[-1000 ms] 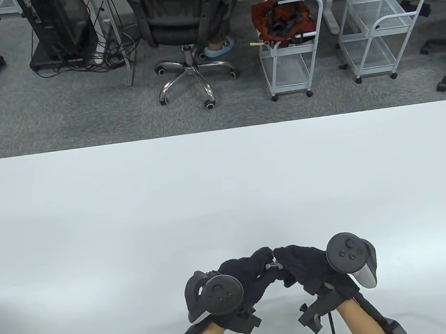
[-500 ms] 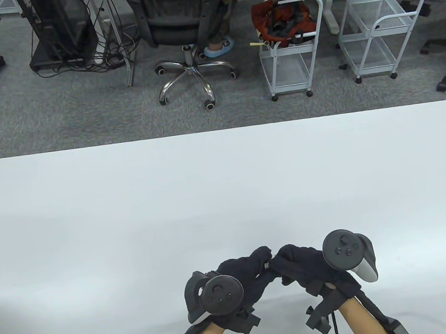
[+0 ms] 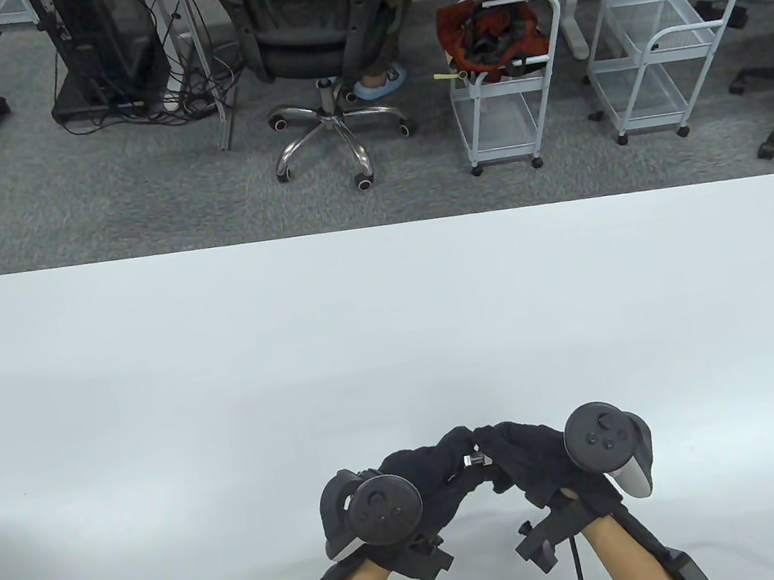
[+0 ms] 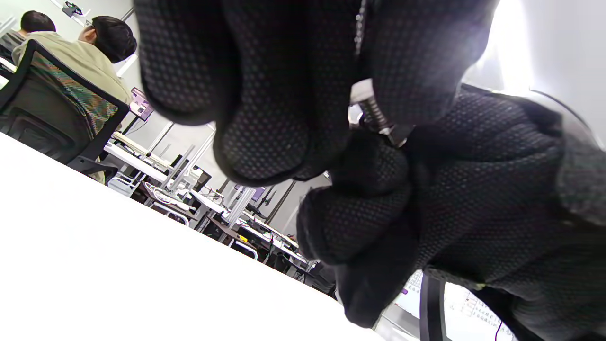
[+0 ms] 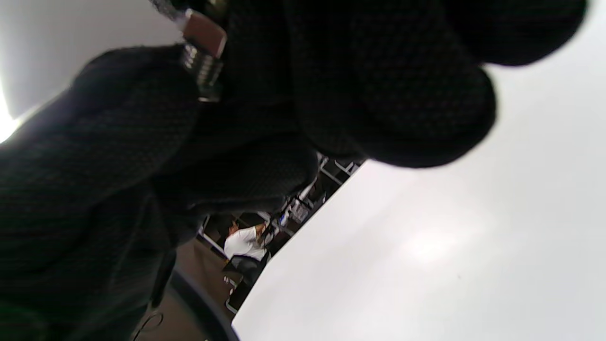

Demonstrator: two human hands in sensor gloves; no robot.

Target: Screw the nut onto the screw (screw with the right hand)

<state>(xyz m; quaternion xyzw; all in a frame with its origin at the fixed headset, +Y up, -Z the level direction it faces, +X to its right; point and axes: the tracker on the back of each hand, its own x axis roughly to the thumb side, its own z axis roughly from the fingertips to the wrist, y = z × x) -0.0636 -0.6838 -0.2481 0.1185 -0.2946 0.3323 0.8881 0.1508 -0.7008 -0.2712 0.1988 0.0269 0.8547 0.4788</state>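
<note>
My two gloved hands meet just above the white table (image 3: 395,346) near its front edge. A small metal screw (image 3: 474,460) lies level between them. My left hand (image 3: 460,449) pinches its head end; the left wrist view shows the threaded shaft (image 4: 376,113) running from my left fingertips (image 4: 265,142) to the right hand. My right hand (image 3: 488,445) pinches the nut (image 5: 204,29), which sits on the thread (image 5: 203,73). The nut's edge also shows in the left wrist view (image 4: 399,139). Most of both parts is hidden by the gloves.
The table's far edge (image 3: 378,225) runs across the middle of the table view. Beyond it on the floor stand an office chair (image 3: 323,40) and two white wire carts (image 3: 510,93).
My right hand rolled left over the screw and hid it half a second ago, then rolled back right; the metal shows again. My left hand stayed still.
</note>
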